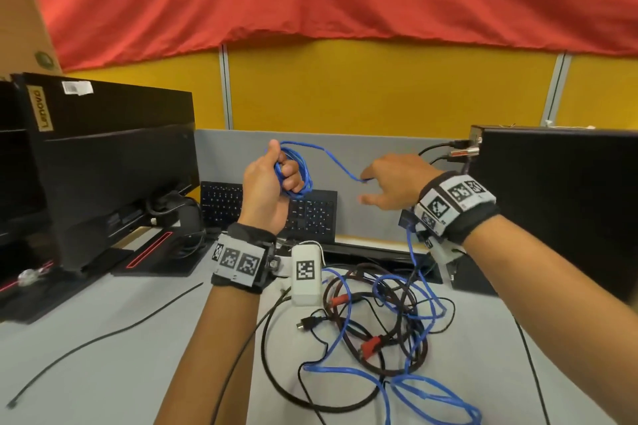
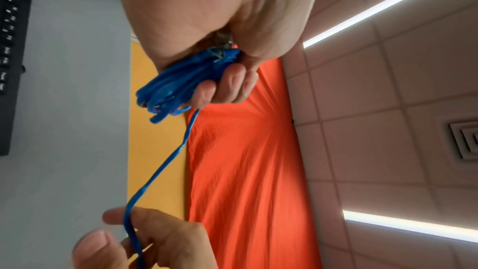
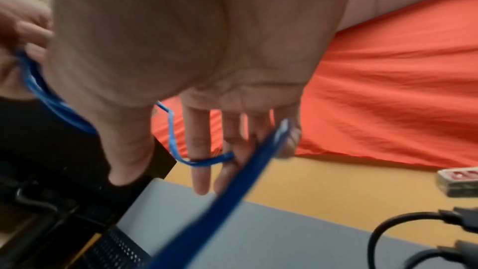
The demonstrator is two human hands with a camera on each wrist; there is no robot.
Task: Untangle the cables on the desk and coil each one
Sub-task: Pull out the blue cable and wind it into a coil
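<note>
Head view: the left hand is raised above the desk, its fingers curled tight around a bundle of loops of the blue cable. From that fist a single strand of the same cable arcs rightward to the right hand, held level with it and well apart. The right hand's fingers are mostly straight and spread; in the right wrist view the strand crosses the index finger and passes between the fingers, guided loosely rather than clenched. Beyond the right hand the cable drops past the wrist down to the tangle of cables lying on the desk below both hands, where blue runs are mixed with black and dark red ones. Behind the left fist a black keyboard leans upright
</note>
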